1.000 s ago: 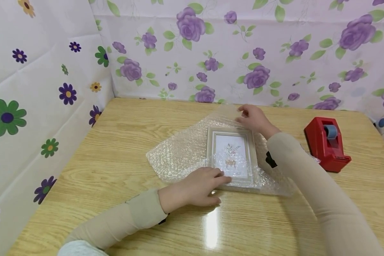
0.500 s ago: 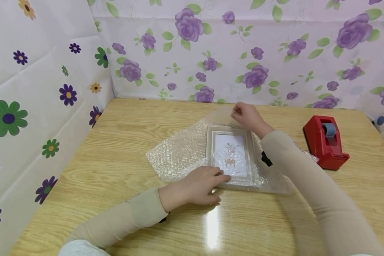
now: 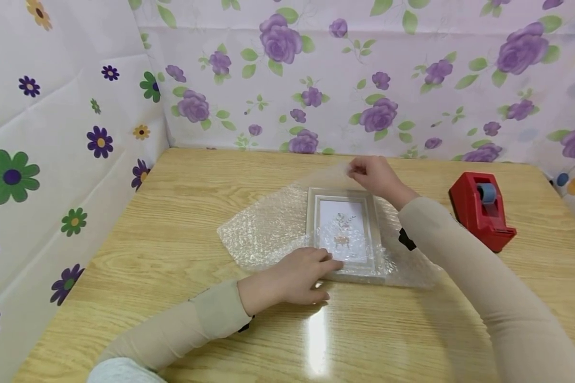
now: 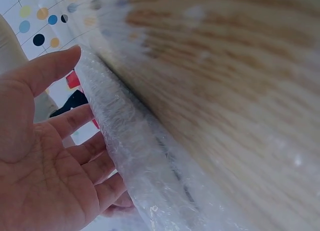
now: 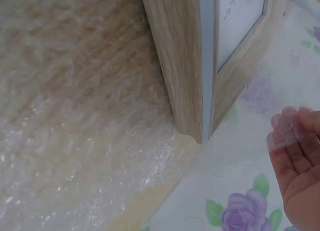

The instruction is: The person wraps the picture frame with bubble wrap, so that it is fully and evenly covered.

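Observation:
A picture frame [image 3: 311,213] with a pale wood-look border and a small plant print lies face up on a sheet of bubble wrap [image 3: 268,221]. The near flap of the wrap is folded over the frame's lower part. My left hand [image 3: 297,274] rests on that fold at the near edge, fingers extended; in the left wrist view the fingers [image 4: 100,166] lie along the wrapped side, thumb apart. Beyond the frame's far right corner, my right hand [image 3: 377,175] pinches the far corner of the wrap, its clear film showing over the fingertips [image 5: 287,123] in the right wrist view.
A red tape dispenser [image 3: 484,210] with a blue-cored roll stands to the right, past my right forearm. The wooden table [image 3: 196,186] ends at a flowered cloth backdrop [image 3: 239,69] behind, and another flowered cloth [image 3: 67,133] hangs along the left.
My right hand has shifted slightly left at the far corner, its fingers drawing together on the wrap. The left hand has stayed on the near fold.

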`<state>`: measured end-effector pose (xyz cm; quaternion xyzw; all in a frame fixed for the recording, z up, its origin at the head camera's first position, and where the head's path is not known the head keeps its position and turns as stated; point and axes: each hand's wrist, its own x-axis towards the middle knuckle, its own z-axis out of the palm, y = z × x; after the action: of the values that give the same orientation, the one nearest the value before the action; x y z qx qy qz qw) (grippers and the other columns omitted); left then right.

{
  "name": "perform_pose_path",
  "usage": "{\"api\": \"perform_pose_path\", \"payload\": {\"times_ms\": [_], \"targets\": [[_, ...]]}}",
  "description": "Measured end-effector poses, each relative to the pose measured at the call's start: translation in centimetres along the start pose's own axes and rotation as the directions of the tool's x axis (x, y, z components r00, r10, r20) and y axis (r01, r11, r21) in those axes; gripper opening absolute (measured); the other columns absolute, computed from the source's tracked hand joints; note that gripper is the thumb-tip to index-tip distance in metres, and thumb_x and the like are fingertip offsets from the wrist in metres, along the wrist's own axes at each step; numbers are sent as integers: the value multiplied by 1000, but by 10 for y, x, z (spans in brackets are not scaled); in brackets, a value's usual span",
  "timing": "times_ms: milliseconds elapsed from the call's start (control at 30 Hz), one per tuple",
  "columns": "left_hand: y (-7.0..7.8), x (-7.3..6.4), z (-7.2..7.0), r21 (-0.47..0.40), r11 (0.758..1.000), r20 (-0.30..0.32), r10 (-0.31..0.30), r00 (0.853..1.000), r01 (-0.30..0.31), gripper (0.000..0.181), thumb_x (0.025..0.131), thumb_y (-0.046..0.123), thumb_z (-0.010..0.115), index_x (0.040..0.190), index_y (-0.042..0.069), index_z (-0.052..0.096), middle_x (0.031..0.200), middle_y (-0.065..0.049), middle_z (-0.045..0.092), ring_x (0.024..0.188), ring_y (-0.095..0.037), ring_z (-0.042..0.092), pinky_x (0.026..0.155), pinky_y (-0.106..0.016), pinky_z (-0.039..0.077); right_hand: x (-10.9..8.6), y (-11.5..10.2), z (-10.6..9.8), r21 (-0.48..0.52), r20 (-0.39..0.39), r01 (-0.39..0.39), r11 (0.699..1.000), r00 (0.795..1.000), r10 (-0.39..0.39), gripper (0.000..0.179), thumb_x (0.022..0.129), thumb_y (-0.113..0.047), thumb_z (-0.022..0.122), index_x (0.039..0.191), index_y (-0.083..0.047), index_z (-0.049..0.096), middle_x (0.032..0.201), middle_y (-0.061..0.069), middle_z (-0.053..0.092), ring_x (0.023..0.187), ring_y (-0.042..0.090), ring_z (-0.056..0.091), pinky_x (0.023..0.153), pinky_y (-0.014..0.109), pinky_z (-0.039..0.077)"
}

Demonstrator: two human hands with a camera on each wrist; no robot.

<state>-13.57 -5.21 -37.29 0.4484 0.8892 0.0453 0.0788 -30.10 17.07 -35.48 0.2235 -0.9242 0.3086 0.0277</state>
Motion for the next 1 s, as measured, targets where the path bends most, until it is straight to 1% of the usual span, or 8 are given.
{"api": "perform_pose_path", "payload": {"times_ms": [167,400,600,667,867,1000], "targets": [[0,0,2,-5,1000,-6,-2,1000,2,61,82,38,70,136,17,49,118,-3,59,107,-18,58,101,-32,45,-10,-2,1,-4,29,20,1000,999,-20,16,91,-1,58,100,7,68,95,24,69,81,29,63,73,40,53],[0,1,1,-3,1000,-1,-8,1000,8,59,84,38,69,136,17,49,119,-4,59,108,-19,57,103,-33,44,-26,-3,5,-18,36,70,997,997,-70,15,89,2,60,100,7,69,99,23,69,92,34,65,84,46,54],[1,1,1,-2,1000,0,-8,1000,8,58,85,39,68,135,17,50,120,-5,59,109,-20,57,102,-34,44,-35,-1,11,-19,66,70,997,995,-68,17,89,3,60,102,3,70,105,21,69,100,36,65,89,48,53],[1,2,2,3,1000,3,-9,1000,9,58,85,40,68,135,17,50,120,-5,59,109,-20,57,102,-34,44,-37,0,13,-23,70,79,997,995,-77,17,88,4,62,102,2,71,105,20,69,100,36,65,88,48,53],[0,3,4,14,1000,-22,4,1000,-4,56,85,39,68,133,16,52,116,-5,60,105,-19,58,99,-33,46,-44,2,19,-67,61,136,988,989,-132,18,84,5,65,100,1,73,102,18,71,98,34,67,85,43,56],[-1,3,4,9,1000,-38,15,999,-15,53,86,38,67,132,15,53,115,-5,60,104,-20,58,98,-34,47,-48,3,23,-103,82,154,983,986,-146,22,85,7,63,103,0,72,106,17,70,102,34,65,89,44,54]]}}
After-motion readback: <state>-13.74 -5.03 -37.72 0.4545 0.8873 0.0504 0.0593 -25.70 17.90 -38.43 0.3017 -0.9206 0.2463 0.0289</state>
